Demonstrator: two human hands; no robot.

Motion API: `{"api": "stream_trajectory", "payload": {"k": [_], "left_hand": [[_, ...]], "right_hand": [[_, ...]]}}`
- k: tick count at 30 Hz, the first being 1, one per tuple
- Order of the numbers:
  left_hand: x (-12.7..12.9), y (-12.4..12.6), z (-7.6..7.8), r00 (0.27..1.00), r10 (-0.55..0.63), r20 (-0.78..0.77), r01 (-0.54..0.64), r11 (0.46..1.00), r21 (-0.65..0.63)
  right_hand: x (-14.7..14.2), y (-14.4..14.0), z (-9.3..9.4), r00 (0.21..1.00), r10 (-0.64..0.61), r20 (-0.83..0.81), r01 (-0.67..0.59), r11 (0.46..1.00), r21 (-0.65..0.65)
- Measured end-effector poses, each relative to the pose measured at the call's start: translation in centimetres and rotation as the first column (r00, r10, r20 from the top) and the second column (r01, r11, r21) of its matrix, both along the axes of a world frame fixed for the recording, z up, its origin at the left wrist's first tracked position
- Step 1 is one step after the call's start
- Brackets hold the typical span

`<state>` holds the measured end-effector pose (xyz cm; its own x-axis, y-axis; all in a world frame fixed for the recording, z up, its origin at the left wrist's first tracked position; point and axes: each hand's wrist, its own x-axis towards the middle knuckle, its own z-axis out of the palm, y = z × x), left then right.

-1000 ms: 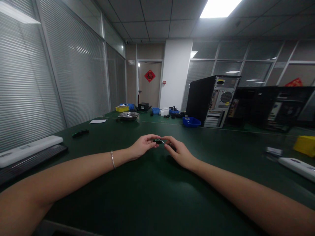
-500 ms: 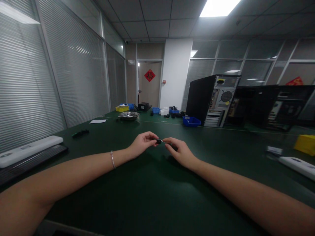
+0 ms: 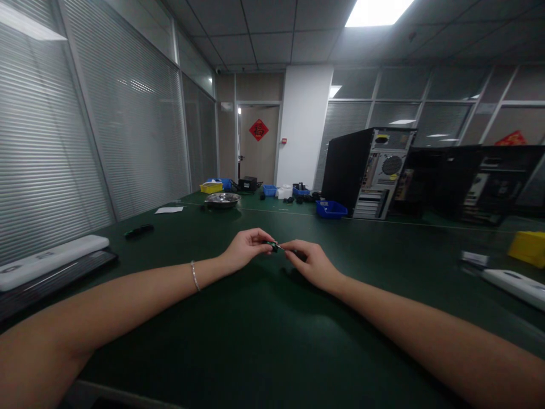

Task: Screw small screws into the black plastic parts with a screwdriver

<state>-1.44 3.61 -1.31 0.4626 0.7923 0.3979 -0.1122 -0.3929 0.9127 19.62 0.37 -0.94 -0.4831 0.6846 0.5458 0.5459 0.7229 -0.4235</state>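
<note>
Both my arms reach out over a dark green table (image 3: 264, 341). My left hand (image 3: 247, 250), with a thin bracelet at the wrist, pinches a small dark part (image 3: 272, 246) by its fingertips. My right hand (image 3: 309, 262) meets it from the right and holds the other end of the same small part, where a thin pale sliver shows. The fingertips of both hands touch around the part, just above the table. What the part is stays too small to tell.
A white bar and black keyboard (image 3: 51, 267) lie at the left, a small dark tool (image 3: 138, 230) and paper behind them. A metal bowl (image 3: 222, 199), blue tray (image 3: 331, 211) and yellow bins stand further back. Computer towers (image 3: 368, 173) stand at the right, a white device (image 3: 515, 282) near the right edge.
The hands stay joined at the small part. The fingers have shifted slightly around it and the pale sliver shows less; the arms have hardly moved.
</note>
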Motion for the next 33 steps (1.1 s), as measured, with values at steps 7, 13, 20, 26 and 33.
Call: {"api": "stream_trajectory", "payload": {"k": [7,13,20,26,33], "left_hand": [[0.04,0.09,-0.19,0.999,0.0,0.04,0.004,0.996,-0.085],[-0.08,0.26,-0.34,0.998,-0.007,0.067,0.015,0.992,-0.123],[0.1,0.39,-0.52,0.991,0.018,0.129,0.006,0.984,-0.179],[0.11,0.15,-0.28,0.992,0.014,0.124,0.012,0.978,-0.209],[-0.41,0.9,-0.13,0.999,0.018,0.034,-0.012,0.988,-0.154]], "right_hand": [[0.05,-0.14,-0.04,1.0,0.008,0.002,-0.008,1.0,0.03],[0.17,-0.09,-0.04,1.0,0.009,0.013,-0.01,1.0,0.016],[0.06,0.45,-0.35,0.999,0.049,-0.003,-0.049,0.998,0.028],[-0.17,0.46,-0.33,0.998,0.065,-0.027,-0.064,0.997,0.035],[0.06,0.47,-0.3,0.999,0.026,-0.037,-0.025,0.999,0.038]]}}
